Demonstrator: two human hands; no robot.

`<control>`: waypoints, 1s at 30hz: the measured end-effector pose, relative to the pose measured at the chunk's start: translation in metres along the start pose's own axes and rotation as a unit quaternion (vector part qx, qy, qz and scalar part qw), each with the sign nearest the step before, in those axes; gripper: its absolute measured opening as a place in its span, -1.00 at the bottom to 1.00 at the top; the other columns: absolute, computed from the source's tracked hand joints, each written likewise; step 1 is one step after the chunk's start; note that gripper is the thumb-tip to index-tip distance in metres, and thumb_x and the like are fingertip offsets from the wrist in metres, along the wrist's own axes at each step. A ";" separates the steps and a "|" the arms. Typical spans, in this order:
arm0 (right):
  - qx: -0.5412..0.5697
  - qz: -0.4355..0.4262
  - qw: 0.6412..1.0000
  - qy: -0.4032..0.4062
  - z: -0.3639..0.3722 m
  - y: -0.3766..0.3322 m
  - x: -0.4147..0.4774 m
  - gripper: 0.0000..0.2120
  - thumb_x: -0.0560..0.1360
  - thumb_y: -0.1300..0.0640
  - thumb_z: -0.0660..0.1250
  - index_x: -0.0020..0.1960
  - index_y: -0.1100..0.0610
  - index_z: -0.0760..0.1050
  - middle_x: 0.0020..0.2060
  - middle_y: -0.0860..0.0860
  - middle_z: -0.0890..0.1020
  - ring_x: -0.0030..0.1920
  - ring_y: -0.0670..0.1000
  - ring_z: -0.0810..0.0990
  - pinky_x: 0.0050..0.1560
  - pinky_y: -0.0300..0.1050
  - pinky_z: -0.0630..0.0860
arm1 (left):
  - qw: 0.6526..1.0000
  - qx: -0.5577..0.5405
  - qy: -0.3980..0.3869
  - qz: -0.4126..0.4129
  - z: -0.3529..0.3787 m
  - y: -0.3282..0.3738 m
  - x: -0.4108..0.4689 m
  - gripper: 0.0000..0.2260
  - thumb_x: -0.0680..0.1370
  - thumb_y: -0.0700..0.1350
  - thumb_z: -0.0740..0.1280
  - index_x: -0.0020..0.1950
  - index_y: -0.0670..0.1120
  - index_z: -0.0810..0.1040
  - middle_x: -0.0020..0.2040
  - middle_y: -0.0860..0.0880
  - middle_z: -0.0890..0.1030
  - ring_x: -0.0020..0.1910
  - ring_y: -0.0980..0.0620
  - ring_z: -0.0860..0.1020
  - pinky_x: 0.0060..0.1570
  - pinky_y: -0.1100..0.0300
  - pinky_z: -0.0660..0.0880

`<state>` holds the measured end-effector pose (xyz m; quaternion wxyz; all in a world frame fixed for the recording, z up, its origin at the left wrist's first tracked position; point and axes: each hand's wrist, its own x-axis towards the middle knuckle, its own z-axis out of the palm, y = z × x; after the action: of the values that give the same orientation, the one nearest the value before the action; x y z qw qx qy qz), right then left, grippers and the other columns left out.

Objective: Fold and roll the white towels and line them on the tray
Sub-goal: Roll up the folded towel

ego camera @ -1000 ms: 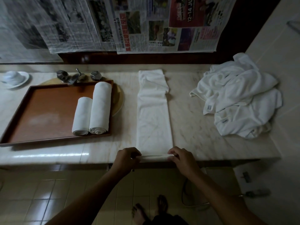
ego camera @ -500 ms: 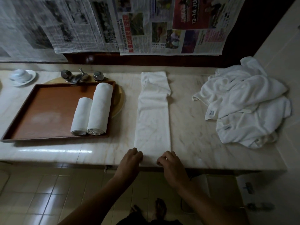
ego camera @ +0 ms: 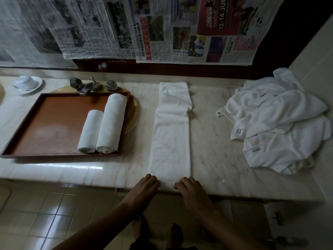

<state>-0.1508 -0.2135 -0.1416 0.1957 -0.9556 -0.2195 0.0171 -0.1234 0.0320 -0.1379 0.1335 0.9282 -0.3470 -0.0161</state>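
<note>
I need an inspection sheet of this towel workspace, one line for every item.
surface: pale marble counter, glossy near its front edge.
job's things: brown tray holds two rolled towels, side by side, touching; folded towel lies flat as a long strip right of the tray; loose towel pile at far right.
clutter: faucet behind the tray; cup on a saucer, far left.
hands: left hand and right hand lie on the folded towel's near end; grip unclear.
cables: faint cord on the floor, too dark to confirm.
surroundings: newspapers on the wall; tiled floor.
</note>
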 end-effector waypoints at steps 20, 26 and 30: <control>0.214 0.202 0.952 -0.082 -0.041 0.028 0.034 -0.82 0.51 0.08 0.50 0.10 -0.04 0.70 0.00 -0.18 0.71 -0.02 -0.28 0.61 0.00 -0.44 0.48 | 0.936 -0.269 -0.052 -0.221 -0.043 -0.045 0.029 -0.89 0.50 -0.11 0.55 -0.02 0.06 0.71 -0.15 0.20 0.66 -0.16 0.39 0.58 -0.15 0.51 0.44; 0.208 0.214 0.954 -0.030 -0.031 0.030 0.041 -0.86 0.49 0.14 0.53 0.05 0.04 0.74 -0.04 -0.08 0.71 -0.07 -0.22 0.63 0.00 -0.44 0.47 | 0.905 -0.302 -0.046 -0.296 -0.042 -0.047 0.037 -0.84 0.46 -0.14 0.57 0.00 0.02 0.72 -0.12 0.13 0.70 -0.16 0.31 0.61 -0.23 0.54 0.41; 0.144 0.211 0.967 -0.008 -0.025 0.026 0.045 -0.88 0.50 0.10 0.51 0.03 0.02 0.73 -0.04 -0.03 0.66 -0.03 -0.07 0.61 0.02 -0.18 0.54 | 0.901 -0.300 -0.002 -0.314 -0.040 -0.040 0.040 -0.82 0.42 -0.18 0.58 -0.16 0.07 0.66 -0.16 0.07 0.65 -0.25 0.19 0.63 -0.30 0.43 0.44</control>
<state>-0.0968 -0.2250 -0.1256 0.3212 -0.9420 -0.0096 0.0966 -0.0626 0.0445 -0.1075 0.3930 0.9050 -0.0162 -0.1622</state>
